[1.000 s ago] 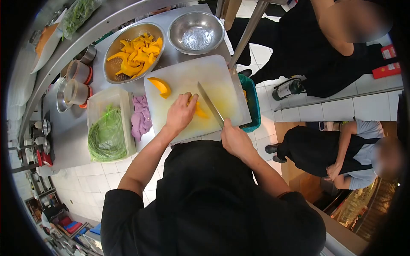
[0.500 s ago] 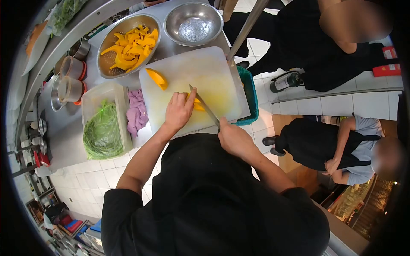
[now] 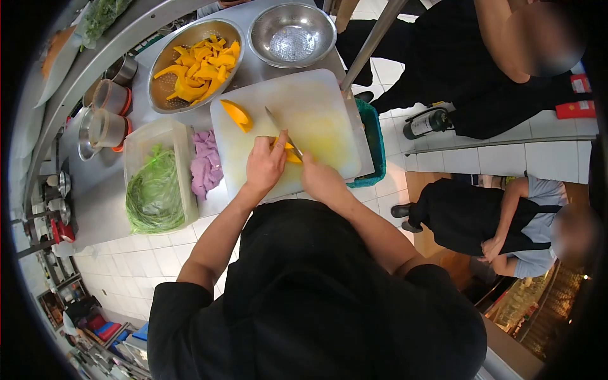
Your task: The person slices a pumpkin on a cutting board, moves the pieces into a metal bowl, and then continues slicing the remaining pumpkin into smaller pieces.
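My right hand grips the handle of a knife, its blade slanting up and to the left. The blade lies across an orange-yellow piece of pumpkin on the white cutting board. With bent fingers my left hand holds that piece from the left, close beside the blade; part of the piece is hidden by the hand and the knife. Farther up the board lies a loose pumpkin wedge. Beyond the board, a colander holds many cut pumpkin pieces.
A steel bowl stands behind the board. To the left are a purple cloth and a plastic tub with bagged greens. A green bin is at the board's right. Two other people stand on the right.
The knife and my right hand have moved forward and left, so the blade reaches farther over the board. My left hand stays on the pumpkin piece. The view has shifted slightly.
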